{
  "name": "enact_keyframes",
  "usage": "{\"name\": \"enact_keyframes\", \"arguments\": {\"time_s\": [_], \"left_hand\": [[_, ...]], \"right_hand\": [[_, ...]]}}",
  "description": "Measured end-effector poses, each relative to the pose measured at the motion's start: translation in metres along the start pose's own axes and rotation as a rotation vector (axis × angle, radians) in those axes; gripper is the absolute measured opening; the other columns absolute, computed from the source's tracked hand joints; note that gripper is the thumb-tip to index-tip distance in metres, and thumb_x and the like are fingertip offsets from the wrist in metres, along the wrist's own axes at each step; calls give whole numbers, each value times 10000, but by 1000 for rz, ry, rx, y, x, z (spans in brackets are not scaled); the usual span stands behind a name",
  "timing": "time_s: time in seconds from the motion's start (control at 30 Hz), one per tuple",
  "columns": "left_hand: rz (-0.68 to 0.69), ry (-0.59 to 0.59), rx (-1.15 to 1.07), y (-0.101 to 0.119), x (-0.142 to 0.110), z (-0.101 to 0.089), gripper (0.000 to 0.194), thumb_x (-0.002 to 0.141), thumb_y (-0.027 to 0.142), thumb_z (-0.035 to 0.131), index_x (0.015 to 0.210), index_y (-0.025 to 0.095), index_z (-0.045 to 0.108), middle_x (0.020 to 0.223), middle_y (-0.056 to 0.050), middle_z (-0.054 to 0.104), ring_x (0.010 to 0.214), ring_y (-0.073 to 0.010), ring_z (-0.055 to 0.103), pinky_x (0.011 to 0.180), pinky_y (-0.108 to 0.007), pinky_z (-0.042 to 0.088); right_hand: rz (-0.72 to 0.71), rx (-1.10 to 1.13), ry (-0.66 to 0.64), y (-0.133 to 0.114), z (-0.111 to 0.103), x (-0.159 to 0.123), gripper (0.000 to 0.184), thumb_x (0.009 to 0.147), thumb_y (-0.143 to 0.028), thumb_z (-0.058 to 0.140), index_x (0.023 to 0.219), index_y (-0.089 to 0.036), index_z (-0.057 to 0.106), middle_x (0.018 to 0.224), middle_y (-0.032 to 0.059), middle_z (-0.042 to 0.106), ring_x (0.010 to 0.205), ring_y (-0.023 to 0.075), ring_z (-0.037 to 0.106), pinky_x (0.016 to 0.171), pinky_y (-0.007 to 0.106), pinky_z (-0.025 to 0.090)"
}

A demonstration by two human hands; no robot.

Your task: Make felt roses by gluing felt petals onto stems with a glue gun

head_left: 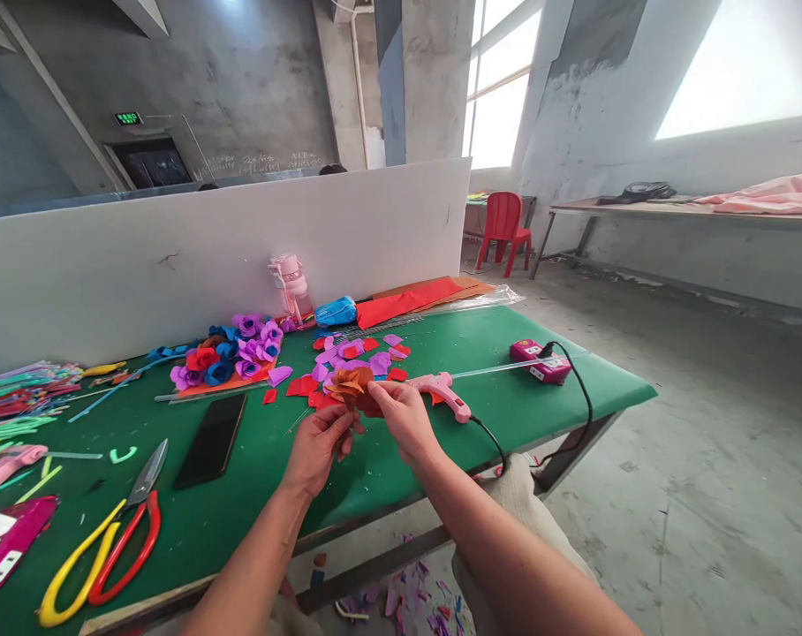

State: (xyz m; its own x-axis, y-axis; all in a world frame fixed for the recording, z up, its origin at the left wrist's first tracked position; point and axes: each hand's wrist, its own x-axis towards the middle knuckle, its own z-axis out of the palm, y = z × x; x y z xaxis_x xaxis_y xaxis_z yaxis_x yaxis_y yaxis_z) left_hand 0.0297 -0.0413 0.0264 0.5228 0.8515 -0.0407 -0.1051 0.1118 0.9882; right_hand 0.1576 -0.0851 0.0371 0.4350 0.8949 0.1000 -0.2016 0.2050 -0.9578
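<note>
A brown-orange paper flower (349, 385) is held above the green table. Closed around its underside is my left hand (318, 446), its fingertips pinched at the base; any stem there is hidden. My right hand (404, 420) pinches a brown petal at the flower's right side. Behind the flower, loose purple and red paper petals (331, 355) lie scattered. A pink glue gun (446, 392) with a clear glue stick rests just right of my right hand. Finished purple, blue and red paper flowers (232, 352) are heaped on an orange sheet further left.
On the left lie red-and-yellow scissors (119, 539), a black phone (212, 440), coloured strips (23, 393) and a second pink glue gun (10, 466). A magenta power strip (540, 362) with a black cable sits right. A pink bottle (290, 283) stands by the white partition (208, 256).
</note>
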Motion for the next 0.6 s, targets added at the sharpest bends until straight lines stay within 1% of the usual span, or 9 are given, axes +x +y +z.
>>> {"name": "enact_keyframes", "arguments": {"time_s": [0.2,0.43,0.6], "left_hand": [[-4,-9,25,-1,0,0,299,678,396,699,750,126,592,633,9,614,400,-35,419,367,-168,268],[18,-7,55,-4,1,-2,287,698,403,682,723,133,588,634,7,617,413,-38,425,370,-170,277],[41,13,76,-3,0,-1,285,690,409,682,714,140,595,646,9,618,416,-41,428,372,-175,286]], "right_hand": [[35,45,-1,-2,2,-2,406,675,-529,614,685,-134,709,541,25,613,597,168,575,592,273,448],[8,44,-9,4,3,0,356,714,-469,593,667,-131,695,609,26,622,591,142,537,593,259,433],[-6,48,-15,1,4,-2,348,725,-465,583,695,-140,701,618,25,621,603,148,535,604,262,426]]}}
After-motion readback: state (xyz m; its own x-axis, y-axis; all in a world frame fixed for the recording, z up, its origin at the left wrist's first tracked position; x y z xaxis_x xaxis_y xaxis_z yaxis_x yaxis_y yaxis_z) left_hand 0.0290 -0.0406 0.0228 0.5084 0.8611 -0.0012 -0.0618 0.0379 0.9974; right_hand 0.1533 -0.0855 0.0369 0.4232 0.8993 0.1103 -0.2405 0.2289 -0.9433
